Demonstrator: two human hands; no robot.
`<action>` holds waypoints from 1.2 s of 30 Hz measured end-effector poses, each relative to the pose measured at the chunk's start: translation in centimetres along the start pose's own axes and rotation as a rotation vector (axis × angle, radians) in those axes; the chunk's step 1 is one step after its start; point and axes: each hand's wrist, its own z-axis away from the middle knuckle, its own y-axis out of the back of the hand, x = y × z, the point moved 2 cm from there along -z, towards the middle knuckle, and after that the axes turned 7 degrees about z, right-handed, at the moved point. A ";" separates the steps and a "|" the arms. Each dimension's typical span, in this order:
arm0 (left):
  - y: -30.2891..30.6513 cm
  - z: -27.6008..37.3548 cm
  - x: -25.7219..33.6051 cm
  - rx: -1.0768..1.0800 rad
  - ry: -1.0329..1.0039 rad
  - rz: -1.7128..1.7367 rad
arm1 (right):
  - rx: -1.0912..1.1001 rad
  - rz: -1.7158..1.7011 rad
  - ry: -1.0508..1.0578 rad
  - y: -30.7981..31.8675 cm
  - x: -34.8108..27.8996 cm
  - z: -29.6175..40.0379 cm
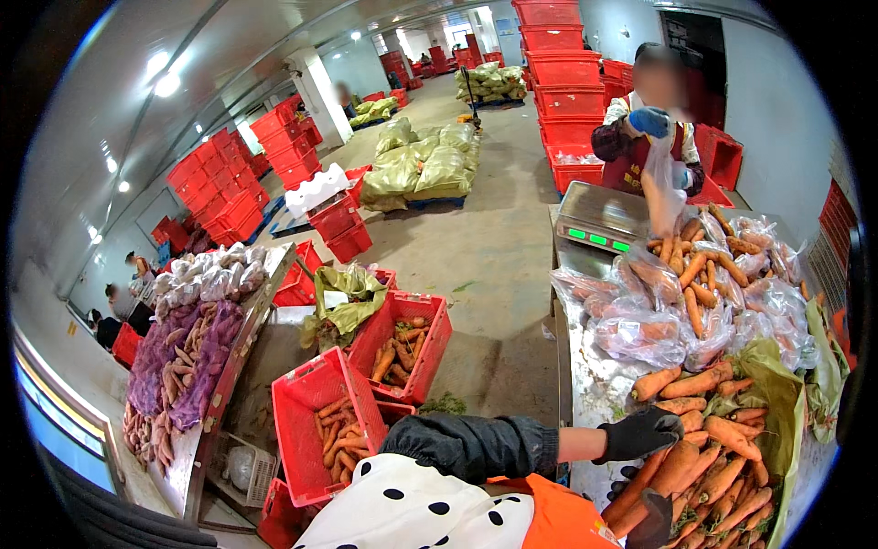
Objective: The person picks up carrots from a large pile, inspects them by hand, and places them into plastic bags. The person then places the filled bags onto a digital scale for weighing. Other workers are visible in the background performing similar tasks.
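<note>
My left hand (643,434), in a black glove, reaches across to the near edge of a heap of loose carrots (730,484). Its fingers are curled down against the pile, and whether they grip a carrot is hidden. Lower in the view, my right hand (653,520), also black-gloved, is wrapped around several large carrots (660,479). The heap lies on an opened yellow-green woven sack (789,412) on the metal table (583,398). Clear plastic bags of carrots (641,336) are piled just beyond it.
Across the table, a co-worker in blue gloves holds up a plastic bag (662,185) with carrots beside a digital scale (603,216). Red crates of carrots (329,412) stand left of me. Sweet potatoes (182,364) cover another table. Stacked red crates (566,89) and filled sacks (425,161) stand farther back.
</note>
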 end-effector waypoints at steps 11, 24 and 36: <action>2.4 0.6 1.1 0.034 -0.148 -0.365 | 0.036 0.035 -0.013 -1.5 -0.2 -2.2; 2.4 1.5 -1.7 0.068 0.079 -0.033 | 0.056 0.137 0.092 -0.3 -0.5 -1.7; -0.2 -0.9 1.2 -0.020 0.287 -0.113 | -0.057 -0.348 0.030 2.1 0.0 1.3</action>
